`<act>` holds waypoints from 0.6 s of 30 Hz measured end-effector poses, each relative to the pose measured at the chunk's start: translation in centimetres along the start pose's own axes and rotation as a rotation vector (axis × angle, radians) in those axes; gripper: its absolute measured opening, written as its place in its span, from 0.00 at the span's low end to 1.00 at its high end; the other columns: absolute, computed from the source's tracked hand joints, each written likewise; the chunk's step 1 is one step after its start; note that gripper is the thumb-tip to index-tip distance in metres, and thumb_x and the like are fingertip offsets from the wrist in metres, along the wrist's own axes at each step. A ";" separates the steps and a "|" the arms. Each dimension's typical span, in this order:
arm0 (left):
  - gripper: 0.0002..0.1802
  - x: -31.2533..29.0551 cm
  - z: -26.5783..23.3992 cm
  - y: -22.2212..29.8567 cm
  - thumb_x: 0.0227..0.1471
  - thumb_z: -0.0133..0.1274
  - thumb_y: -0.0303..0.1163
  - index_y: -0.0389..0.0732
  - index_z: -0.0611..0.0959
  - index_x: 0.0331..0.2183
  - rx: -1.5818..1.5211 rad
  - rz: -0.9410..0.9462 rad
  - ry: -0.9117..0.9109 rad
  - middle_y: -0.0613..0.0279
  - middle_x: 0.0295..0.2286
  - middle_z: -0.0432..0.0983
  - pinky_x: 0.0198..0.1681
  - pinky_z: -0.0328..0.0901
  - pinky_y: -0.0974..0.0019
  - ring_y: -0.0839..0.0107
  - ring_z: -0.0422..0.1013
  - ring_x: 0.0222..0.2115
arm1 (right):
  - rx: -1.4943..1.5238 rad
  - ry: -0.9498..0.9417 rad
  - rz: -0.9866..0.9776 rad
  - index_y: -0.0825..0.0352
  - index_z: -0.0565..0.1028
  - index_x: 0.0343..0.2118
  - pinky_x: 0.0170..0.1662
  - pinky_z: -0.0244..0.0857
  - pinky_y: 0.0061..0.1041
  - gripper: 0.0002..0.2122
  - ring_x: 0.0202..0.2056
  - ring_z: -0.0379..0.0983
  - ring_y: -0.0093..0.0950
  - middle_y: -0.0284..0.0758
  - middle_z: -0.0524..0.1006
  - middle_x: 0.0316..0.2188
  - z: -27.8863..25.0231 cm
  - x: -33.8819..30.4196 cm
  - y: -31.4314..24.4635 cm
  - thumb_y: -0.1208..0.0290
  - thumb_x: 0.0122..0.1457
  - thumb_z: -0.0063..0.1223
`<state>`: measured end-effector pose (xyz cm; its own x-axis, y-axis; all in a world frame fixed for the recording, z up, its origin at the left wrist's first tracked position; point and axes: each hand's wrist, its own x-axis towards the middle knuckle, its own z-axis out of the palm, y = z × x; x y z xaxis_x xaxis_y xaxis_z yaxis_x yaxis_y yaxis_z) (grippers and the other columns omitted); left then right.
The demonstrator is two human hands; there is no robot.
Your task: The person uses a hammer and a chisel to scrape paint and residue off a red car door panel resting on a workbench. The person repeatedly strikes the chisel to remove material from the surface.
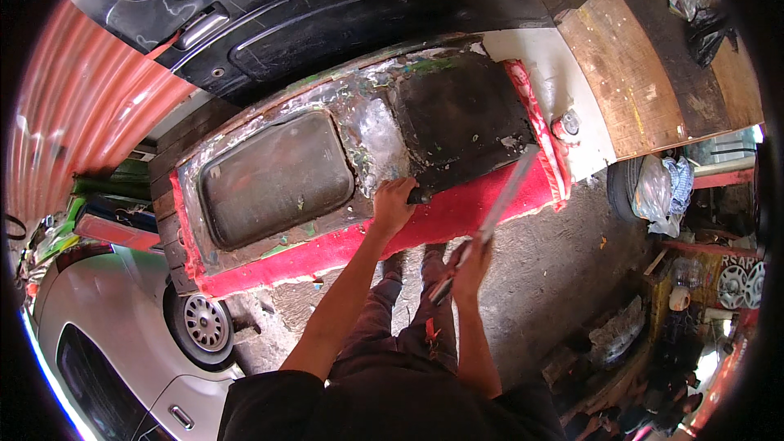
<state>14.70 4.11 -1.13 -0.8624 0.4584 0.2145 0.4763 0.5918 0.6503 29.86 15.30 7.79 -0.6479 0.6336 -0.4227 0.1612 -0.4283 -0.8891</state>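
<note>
A worn metal vehicle panel (377,135) with two recessed windows and flaking, multicoloured paint lies on a red cloth (482,204) in front of me. My left hand (394,204) is closed at the panel's near edge, around a short dark handle (420,195); the rest of that tool blends into the dark recess. Lower and to the right, my right hand (470,268) is wrapped around a long, flat metal bar (508,192). The bar slants up and away, its blurred far end near the panel's right corner. Its short near end shows below my fist.
Behind the panel stands a black vehicle body (359,12). A can (566,125) sits on the white surface at right, beside wooden boards (625,73). A silver car (122,318) is at lower left. Cluttered shelves (694,249) and a tyre (624,188) line the right.
</note>
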 end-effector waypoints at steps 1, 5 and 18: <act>0.21 0.0 0.0 0.0 0.30 0.62 0.25 0.43 0.76 0.33 -0.001 0.004 -0.002 0.57 0.30 0.76 0.39 0.65 0.54 0.54 0.73 0.35 | 0.135 0.061 -0.011 0.60 0.60 0.41 0.09 0.52 0.23 0.09 0.08 0.55 0.20 0.28 0.61 0.12 0.8 -0.3 -2.1 0.60 0.68 0.36; 0.21 0.0 0.2 -0.1 0.30 0.62 0.26 0.43 0.76 0.33 0.011 0.010 -0.021 0.57 0.30 0.76 0.40 0.64 0.53 0.54 0.73 0.36 | 0.176 0.187 -0.037 0.58 0.61 0.35 0.12 0.54 0.21 0.12 0.10 0.58 0.20 0.28 0.61 0.13 2.7 -1.4 0.8 0.54 0.68 0.36; 0.24 -0.4 0.4 -0.5 0.31 0.63 0.27 0.45 0.74 0.36 0.110 0.027 -0.080 0.58 0.32 0.76 0.41 0.64 0.55 0.56 0.73 0.36 | 0.164 0.105 0.005 0.61 0.61 0.46 0.10 0.53 0.20 0.11 0.09 0.56 0.19 0.28 0.60 0.14 -1.8 -0.4 -1.4 0.61 0.68 0.39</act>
<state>14.82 3.92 -1.89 -0.8346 0.5243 0.1691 0.5189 0.6453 0.5606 31.25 16.85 8.82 -0.5645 0.6918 -0.4504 0.0349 -0.5252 -0.8503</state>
